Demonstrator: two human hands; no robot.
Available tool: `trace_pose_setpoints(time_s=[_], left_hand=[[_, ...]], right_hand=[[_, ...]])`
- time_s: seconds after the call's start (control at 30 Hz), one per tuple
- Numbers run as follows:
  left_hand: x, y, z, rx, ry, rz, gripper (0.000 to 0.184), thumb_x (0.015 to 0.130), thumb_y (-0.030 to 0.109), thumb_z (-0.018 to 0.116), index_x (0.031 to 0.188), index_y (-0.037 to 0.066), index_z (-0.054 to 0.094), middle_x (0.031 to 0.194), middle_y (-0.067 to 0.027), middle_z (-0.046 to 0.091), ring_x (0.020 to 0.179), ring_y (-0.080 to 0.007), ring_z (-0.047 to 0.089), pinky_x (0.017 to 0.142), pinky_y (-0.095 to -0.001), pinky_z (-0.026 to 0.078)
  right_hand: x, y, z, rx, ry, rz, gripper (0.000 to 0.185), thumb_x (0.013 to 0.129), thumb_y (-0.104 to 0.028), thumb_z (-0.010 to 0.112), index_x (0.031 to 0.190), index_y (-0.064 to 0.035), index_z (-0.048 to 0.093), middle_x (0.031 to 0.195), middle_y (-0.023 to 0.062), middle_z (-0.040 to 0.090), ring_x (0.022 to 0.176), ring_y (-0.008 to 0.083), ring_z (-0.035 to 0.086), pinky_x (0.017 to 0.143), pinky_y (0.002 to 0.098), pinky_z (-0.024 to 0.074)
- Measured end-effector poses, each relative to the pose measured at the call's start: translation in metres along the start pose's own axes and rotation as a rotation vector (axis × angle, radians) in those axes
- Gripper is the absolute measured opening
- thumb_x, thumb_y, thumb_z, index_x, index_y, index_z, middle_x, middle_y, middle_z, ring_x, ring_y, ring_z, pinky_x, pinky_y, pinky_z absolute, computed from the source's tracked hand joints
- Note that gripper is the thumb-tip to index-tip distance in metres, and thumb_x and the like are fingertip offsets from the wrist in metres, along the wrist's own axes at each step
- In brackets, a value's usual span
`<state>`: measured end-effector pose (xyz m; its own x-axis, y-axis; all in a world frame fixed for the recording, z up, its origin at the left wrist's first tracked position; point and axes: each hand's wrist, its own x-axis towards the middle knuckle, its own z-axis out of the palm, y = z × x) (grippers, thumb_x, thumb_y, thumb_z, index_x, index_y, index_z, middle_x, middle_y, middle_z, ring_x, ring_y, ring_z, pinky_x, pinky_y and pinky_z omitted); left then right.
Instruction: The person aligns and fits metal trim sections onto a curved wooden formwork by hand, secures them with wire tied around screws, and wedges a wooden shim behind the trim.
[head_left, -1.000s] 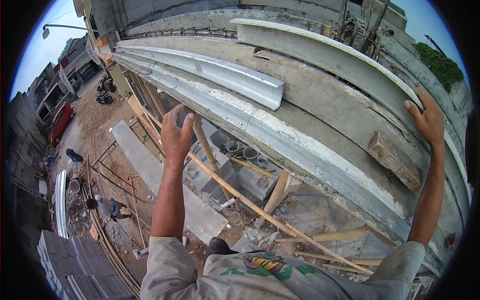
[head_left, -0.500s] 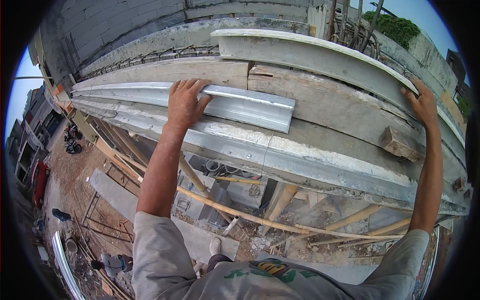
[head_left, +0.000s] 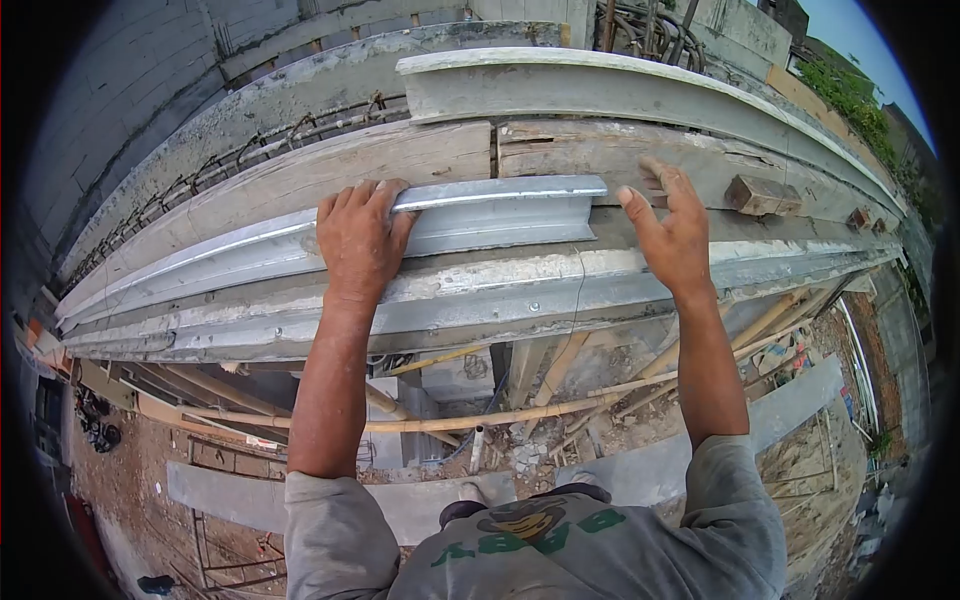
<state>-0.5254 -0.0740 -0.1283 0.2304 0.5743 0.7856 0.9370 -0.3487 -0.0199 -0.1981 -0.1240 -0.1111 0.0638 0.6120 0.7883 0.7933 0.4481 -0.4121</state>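
Two hands point(head_left: 360, 235) point(head_left: 675, 235), three long profiles point(head_left: 500, 217) point(head_left: 600, 88) point(head_left: 480, 315), two wooden planks point(head_left: 430, 156) point(head_left: 590, 150)

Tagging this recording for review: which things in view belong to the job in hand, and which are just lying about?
Job in hand:
upper metal channel
left hand, gripping its top edge
right hand, open near its end

Apparently just lying about:
wooden block
rubble below

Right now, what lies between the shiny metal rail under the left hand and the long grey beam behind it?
Between the rail and the beam, the head view shows two wooden boards, set end to end.
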Motion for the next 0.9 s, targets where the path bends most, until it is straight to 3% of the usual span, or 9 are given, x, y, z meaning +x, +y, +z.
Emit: trace_pose_setpoints(time_s=[0.1, 0.23, 0.33, 0.47, 0.53, 0.6, 0.67, 0.77, 0.9], left_hand=[[0.004, -0.007, -0.002, -0.057, -0.038, 0.01, 0.035, 0.074, 0.027, 0.077, 0.106, 0.014, 0.07, 0.094, -0.0075, 0.068, 0.091, -0.0243, 0.063, 0.085, -0.0387, 0.042], [0.009, -0.016, -0.006, -0.108, -0.087, 0.071, 0.034, 0.076, 0.03, 0.076, 0.106, 0.014, 0.071, 0.091, -0.006, 0.069, 0.089, -0.0227, 0.063, 0.083, -0.0389, 0.042], [0.015, -0.019, -0.013, -0.127, -0.082, 0.115, 0.028, 0.077, 0.03, 0.075, 0.101, 0.016, 0.073, 0.086, -0.0054, 0.069, 0.085, -0.0219, 0.064, 0.08, -0.0379, 0.041], [0.019, -0.019, -0.024, -0.187, -0.035, 0.141, 0.022, 0.077, 0.03, 0.075, 0.094, 0.016, 0.074, 0.079, -0.0043, 0.069, 0.078, -0.0218, 0.064, 0.074, -0.037, 0.039], [0.019, -0.022, -0.024, -0.229, 0.008, 0.127, 0.021, 0.076, 0.032, 0.074, 0.089, 0.015, 0.073, 0.078, -0.0056, 0.068, 0.08, -0.0225, 0.064, 0.075, -0.0376, 0.039], [0.017, -0.024, -0.022, -0.224, 0.036, 0.143, 0.022, 0.074, 0.032, 0.075, 0.082, 0.012, 0.071, 0.078, -0.0074, 0.068, 0.082, -0.0236, 0.064, 0.079, -0.0383, 0.039], [0.016, -0.025, -0.02, -0.258, 0.037, 0.141, 0.023, 0.071, 0.032, 0.077, 0.08, 0.012, 0.071, 0.078, -0.0079, 0.067, 0.082, -0.0234, 0.064, 0.083, -0.0398, 0.038], [0.014, -0.022, -0.02, -0.262, 0.025, 0.111, 0.024, 0.068, 0.031, 0.078, 0.08, 0.012, 0.072, 0.077, -0.0071, 0.067, 0.082, -0.0232, 0.064, 0.085, -0.0406, 0.036], [0.005, -0.027, -0.023, -0.281, -0.064, 0.093, 0.027, 0.067, 0.031, 0.079, 0.086, 0.012, 0.073, 0.083, -0.0074, 0.067, 0.092, -0.0231, 0.062, 0.096, -0.0453, 0.033]], right_hand=[[-0.026, 0.0, 0.038, 0.062, -0.011, 0.239, 0.046, 0.087, -0.033, 0.067, 0.12, -0.0015, 0.059, 0.108, 0.0165, 0.063, 0.098, 0.0297, 0.062, 0.083, 0.0373, 0.0485], [-0.034, -0.002, 0.047, -0.145, -0.007, 0.148, 0.045, 0.089, -0.038, 0.064, 0.113, 0.0005, 0.061, 0.102, 0.0188, 0.064, 0.093, 0.0324, 0.063, 0.079, 0.0381, 0.049], [-0.031, -0.006, 0.04, -0.042, -0.125, 0.341, 0.041, 0.092, -0.035, 0.062, 0.111, 0.0016, 0.062, 0.101, 0.0202, 0.066, 0.097, 0.026, 0.063, 0.086, 0.0343, 0.047], [-0.028, -0.022, 0.04, -0.01, -0.125, 0.323, 0.047, 0.093, -0.036, 0.06, 0.113, 0.0062, 0.059, 0.095, 0.0227, 0.065, 0.091, 0.0335, 0.063, 0.085, 0.0372, 0.0473], [-0.026, -0.02, 0.047, -0.024, -0.003, 0.338, 0.047, 0.092, -0.029, 0.062, 0.124, 0.0052, 0.055, 0.119, 0.0217, 0.059, 0.11, 0.0338, 0.056, 0.097, 0.0387, 0.0409], [-0.021, -0.039, 0.047, -0.293, 0.169, 0.068, 0.051, 0.092, -0.024, 0.062, 0.133, 0.0036, 0.049, 0.137, 0.0211, 0.047, 0.128, 0.034, 0.043, 0.107, 0.0397, 0.0324], [-0.01, -0.074, 0.052, -0.321, 0.139, -0.212, 0.05, 0.091, -0.021, 0.064, 0.133, 0.0013, 0.049, 0.136, 0.0202, 0.048, 0.129, 0.0338, 0.042, 0.107, 0.0409, 0.0328], [0.007, -0.107, 0.06, -0.51, -0.15, -0.517, 0.047, 0.087, -0.018, 0.067, 0.128, 0.0004, 0.054, 0.127, 0.0208, 0.055, 0.121, 0.0352, 0.049, 0.105, 0.0439, 0.0357], [0.019, -0.054, 0.088, -0.421, -0.327, -0.334, 0.037, 0.077, -0.008, 0.068, 0.113, 0.0016, 0.062, 0.111, 0.0229, 0.062, 0.104, 0.0396, 0.058, 0.094, 0.0463, 0.0439]])
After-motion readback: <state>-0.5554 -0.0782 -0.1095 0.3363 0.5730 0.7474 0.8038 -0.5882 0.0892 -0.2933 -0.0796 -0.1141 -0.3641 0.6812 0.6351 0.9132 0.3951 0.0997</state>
